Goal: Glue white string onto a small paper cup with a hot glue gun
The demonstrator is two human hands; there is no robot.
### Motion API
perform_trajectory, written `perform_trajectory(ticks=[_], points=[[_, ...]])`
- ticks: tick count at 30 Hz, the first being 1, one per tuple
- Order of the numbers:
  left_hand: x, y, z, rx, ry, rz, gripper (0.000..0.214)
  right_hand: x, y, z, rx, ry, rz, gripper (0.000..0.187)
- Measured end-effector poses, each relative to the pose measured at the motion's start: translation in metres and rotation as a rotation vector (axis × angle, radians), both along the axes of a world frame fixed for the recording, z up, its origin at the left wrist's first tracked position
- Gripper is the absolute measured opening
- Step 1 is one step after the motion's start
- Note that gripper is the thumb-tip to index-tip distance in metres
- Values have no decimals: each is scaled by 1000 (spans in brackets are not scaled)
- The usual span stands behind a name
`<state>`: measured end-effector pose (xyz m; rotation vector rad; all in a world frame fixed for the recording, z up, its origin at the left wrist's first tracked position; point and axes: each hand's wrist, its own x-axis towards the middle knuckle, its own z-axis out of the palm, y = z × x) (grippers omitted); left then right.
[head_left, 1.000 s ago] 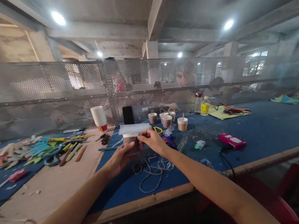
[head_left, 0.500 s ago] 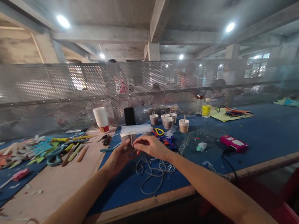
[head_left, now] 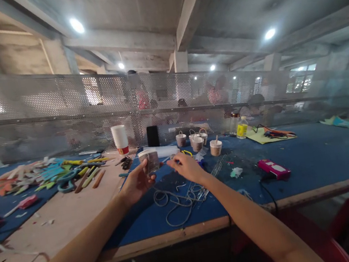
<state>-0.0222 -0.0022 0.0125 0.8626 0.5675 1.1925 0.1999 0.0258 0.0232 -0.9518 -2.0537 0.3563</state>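
Note:
My left hand point(head_left: 138, 182) is closed around a small paper cup point(head_left: 150, 161) whose side looks wrapped in grey-brown cord, its pale rim tilted up. Just to the right, my right hand point(head_left: 186, 167) has its fingertips pinched together, apart from the cup; whatever they hold is too small to make out. Below both hands a loose grey cord point(head_left: 179, 207) lies in loops on the blue table mat point(head_left: 136, 224). Thin clear sticks point(head_left: 217, 169) lie beside the right wrist. A yellow-handled tool point(head_left: 187, 152) is partly hidden behind the right hand.
Several cord-wrapped cups point(head_left: 197, 143) stand behind, near another cup point(head_left: 216, 147) with a stick. At left are stacked paper cups point(head_left: 119, 139), teal scissors point(head_left: 67, 180) and coloured strips point(head_left: 20, 176). A magenta device point(head_left: 273, 168) and a yellow-labelled bottle point(head_left: 241, 128) are at right.
My right hand has drawn away from the cup to the right. My left hand has turned the cup, so more of its wrapped side shows.

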Motion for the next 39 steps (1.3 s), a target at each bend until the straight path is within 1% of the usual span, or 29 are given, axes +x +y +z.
perform_trajectory(ticks=[1, 2, 3, 6, 8, 11, 13, 15, 16, 20, 21, 24, 27, 31, 35, 37, 39], points=[[-1, 0, 0, 9, -1, -17, 31, 9, 2, 3, 46, -57, -131, 33], [-1, 0, 0, 16, -2, -28, 31, 19, 2, 5, 54, -138, -256, 28], [-1, 0, 0, 22, -3, -36, 31, 30, 2, 6, 31, -230, -351, 26], [-1, 0, -1, 36, -1, -62, 32, 63, -2, 1, -67, -477, -554, 29], [0, 1, -2, 35, 4, -75, 33, 81, -5, -7, -128, -599, -625, 35], [2, 3, -4, 21, 13, -64, 32, 94, -4, -18, -252, -675, -619, 46], [2, 4, -6, 17, 19, -51, 32, 95, 0, -22, -313, -659, -588, 58], [2, 5, -7, 15, 17, -49, 31, 93, 6, -24, -329, -619, -568, 65], [2, 6, -8, 12, 15, -50, 30, 91, 9, -25, -340, -578, -564, 64], [2, 8, -11, -12, 18, -41, 27, 89, 21, -30, -435, -329, -568, 39], [2, 9, -11, -15, 19, -40, 28, 91, 23, -32, -458, -278, -564, 36], [3, 9, -11, -22, 12, -40, 28, 99, 28, -36, -531, -144, -504, 39], [3, 9, -10, -35, 11, -24, 23, 108, 32, -39, -634, 71, -406, 40], [3, 9, -10, -43, 14, -4, 19, 111, 33, -32, -716, 421, -248, 26], [3, 9, -10, -19, 13, -29, 25, 107, 25, -20, -720, 695, -35, 9], [2, 9, -10, -5, 9, -46, 26, 102, 20, -16, -795, 862, 132, 8], [2, 9, -11, 10, 23, -54, 26, 97, 17, -13, -914, 1022, 301, 11]])
